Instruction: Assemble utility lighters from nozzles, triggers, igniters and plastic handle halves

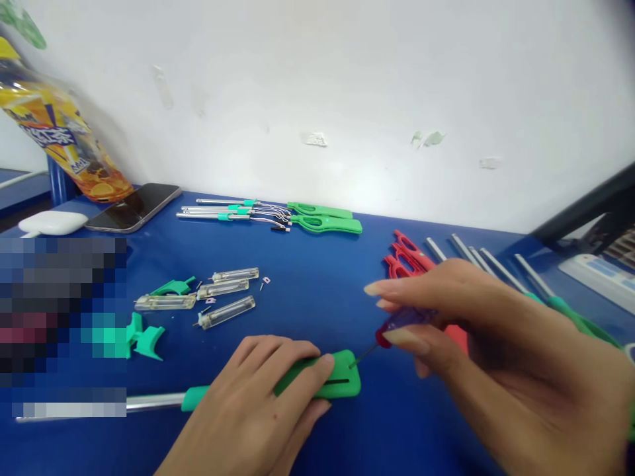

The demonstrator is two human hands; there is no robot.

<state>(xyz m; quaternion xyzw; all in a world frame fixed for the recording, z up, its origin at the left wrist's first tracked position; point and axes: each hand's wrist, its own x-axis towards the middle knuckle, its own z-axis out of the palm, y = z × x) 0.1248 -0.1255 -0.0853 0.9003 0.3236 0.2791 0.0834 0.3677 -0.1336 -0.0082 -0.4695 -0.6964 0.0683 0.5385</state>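
My left hand lies flat on a green long-necked lighter and presses it to the blue table; its metal tube points left. My right hand grips a small screwdriver with a red and purple handle. The thin tip touches the green lighter's body near its right end. Behind my right hand lie red lighter handles and several more metal-tubed lighters.
Several clear fuel tubes and loose green plastic parts lie at the left centre. Green lighters rest by the wall. A phone, a white case and a snack bag sit at far left.
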